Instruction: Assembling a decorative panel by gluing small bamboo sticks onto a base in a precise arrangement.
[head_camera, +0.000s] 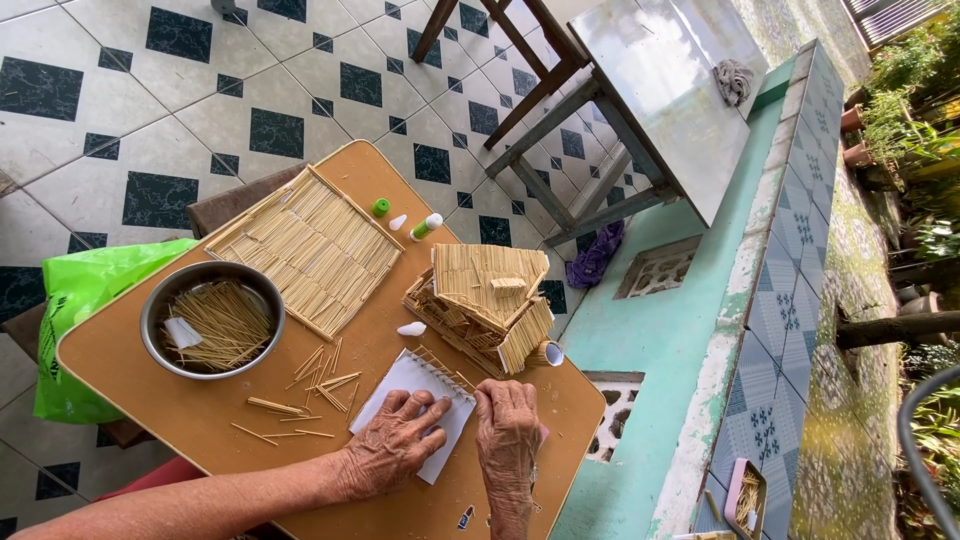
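The desk is filling the lower left of the frame and is carrying all the work. In its upper part a flat stick panel is lying, probably set aside as a finished piece. To the right of it, near the centre, a small stick house is standing upright. At the left a metal bowl is keeping many thin sticks together, so they are not rolling away, and some loose sticks are lying between the bowl and the paper.

The white paper is lying at the bottom centre, just in front of the house. The left hand is resting open and flat on it, fingers spread, seemingly pressing it so that it is not sliding. The right hand is lying just right of the paper, its fingers bent down at the paper's edge; I cannot tell if it is grasping something. A small glue bottle is lying above the house.
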